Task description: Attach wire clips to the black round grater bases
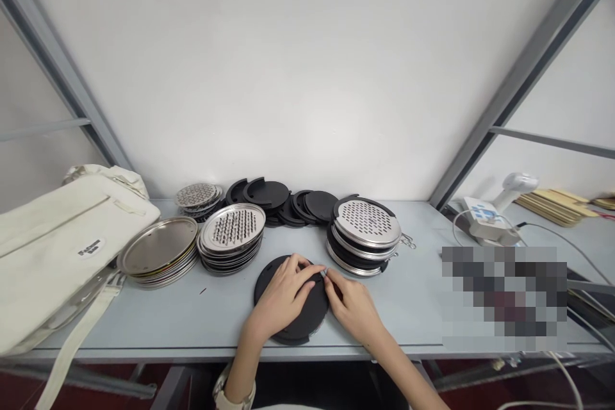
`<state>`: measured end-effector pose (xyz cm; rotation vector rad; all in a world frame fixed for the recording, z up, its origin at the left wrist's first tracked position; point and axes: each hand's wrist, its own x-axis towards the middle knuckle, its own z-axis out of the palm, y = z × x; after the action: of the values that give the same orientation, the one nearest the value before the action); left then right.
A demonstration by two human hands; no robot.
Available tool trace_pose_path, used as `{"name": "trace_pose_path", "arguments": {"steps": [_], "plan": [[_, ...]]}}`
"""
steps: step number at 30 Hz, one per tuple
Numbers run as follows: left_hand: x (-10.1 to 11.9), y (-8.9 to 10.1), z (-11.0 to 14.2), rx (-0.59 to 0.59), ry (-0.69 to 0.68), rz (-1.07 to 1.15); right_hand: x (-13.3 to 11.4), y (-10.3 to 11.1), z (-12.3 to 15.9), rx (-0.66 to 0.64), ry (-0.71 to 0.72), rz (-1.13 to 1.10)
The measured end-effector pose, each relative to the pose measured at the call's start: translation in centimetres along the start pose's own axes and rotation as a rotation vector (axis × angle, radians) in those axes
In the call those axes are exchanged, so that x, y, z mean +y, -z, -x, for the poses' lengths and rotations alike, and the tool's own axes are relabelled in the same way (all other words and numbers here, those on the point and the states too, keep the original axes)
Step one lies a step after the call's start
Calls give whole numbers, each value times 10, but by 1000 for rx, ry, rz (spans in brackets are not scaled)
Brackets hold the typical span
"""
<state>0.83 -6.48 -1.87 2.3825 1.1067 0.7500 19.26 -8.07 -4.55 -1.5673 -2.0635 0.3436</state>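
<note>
A black round plate [300, 320] with a raised partial rim lies near the front edge of the table. My left hand [286, 295] rests across it and holds it, fingers reaching to its far right rim. At that same rim, the fingers of my right hand [353, 304] are pinched together on a thin silvery piece [325, 273], too small to name. The left index fingertip meets it too. Behind my right hand stands a stack of grater discs in black holders [365, 224], with small metal clips [407, 241] sticking out on its right.
Stacked grater plates [235, 227], smooth metal discs [161, 246] and small perforated discs [196, 195] stand to the left. More black plates [269, 194] lie at the back. A cream bag [52, 250] occupies the far left. A white handheld device [516, 186] and cables are right.
</note>
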Motion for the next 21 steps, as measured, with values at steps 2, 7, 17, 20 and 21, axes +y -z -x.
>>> {"name": "trace_pose_path", "arguments": {"steps": [2, 7, 17, 20, 21], "plan": [[0, 0, 0, -1, -3, 4, 0, 0, 0, 3, 5, -11], [0, -1, 0, -23, -3, -25, 0, 1, 0, 4, 17, -35], [7, -2, -1, -55, -1, -158, 0, -1, 0, -5, 36, 7], [8, -2, -1, -52, 2, -146, 0, -1, -1, 3, 40, 22], [8, -1, -1, -49, 1, -141, 0, -1, -1, 6, 44, 26]]}}
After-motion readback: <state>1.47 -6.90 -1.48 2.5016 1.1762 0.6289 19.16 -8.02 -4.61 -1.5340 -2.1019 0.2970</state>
